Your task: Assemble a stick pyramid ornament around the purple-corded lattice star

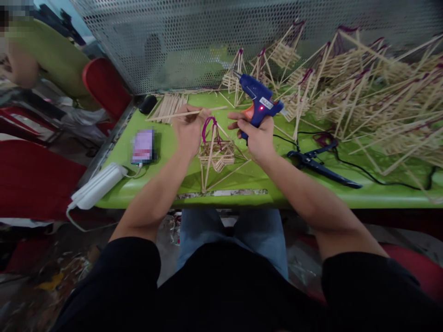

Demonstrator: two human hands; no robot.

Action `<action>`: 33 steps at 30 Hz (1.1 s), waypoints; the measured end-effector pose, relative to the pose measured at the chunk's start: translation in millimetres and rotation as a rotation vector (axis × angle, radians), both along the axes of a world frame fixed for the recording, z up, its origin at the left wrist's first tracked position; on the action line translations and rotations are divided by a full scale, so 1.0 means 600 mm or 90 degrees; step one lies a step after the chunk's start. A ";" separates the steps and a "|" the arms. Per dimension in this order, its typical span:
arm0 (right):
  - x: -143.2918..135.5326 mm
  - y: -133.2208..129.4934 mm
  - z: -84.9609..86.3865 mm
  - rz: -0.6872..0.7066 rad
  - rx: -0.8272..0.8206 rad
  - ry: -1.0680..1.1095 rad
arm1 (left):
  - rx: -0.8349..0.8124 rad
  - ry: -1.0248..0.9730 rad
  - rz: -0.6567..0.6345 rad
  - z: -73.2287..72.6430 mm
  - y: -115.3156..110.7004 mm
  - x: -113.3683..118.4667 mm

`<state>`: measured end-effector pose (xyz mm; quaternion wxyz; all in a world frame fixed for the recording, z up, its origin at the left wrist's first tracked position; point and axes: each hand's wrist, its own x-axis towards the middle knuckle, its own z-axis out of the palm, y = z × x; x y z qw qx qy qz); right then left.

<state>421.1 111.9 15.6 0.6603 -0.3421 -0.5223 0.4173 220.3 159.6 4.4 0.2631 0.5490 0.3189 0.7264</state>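
My left hand [189,131] pinches a thin wooden stick [218,109], held roughly level above the green table. In my right hand [261,138] is a blue glue gun [258,94] with an orange trigger; its nozzle points up and to the left and a red light glows on its side. Below and between both hands stands a small stick frame [217,157] with a purple cord loop [209,127] at its top. Behind my left hand lies a pile of loose sticks [166,107].
Many similar stick frames [346,92] crowd the right side. Black pliers-like cutters [323,168] and a black cable lie right of my forearm. At left are a phone [143,145], a white power bank [100,184] and a black mouse-like object [147,104]. A perforated metal panel [180,46] stands behind; another person [48,55] is far left.
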 end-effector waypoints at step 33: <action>0.051 0.069 -0.023 -0.169 -0.003 0.004 | 0.097 0.015 0.030 0.015 0.058 -0.074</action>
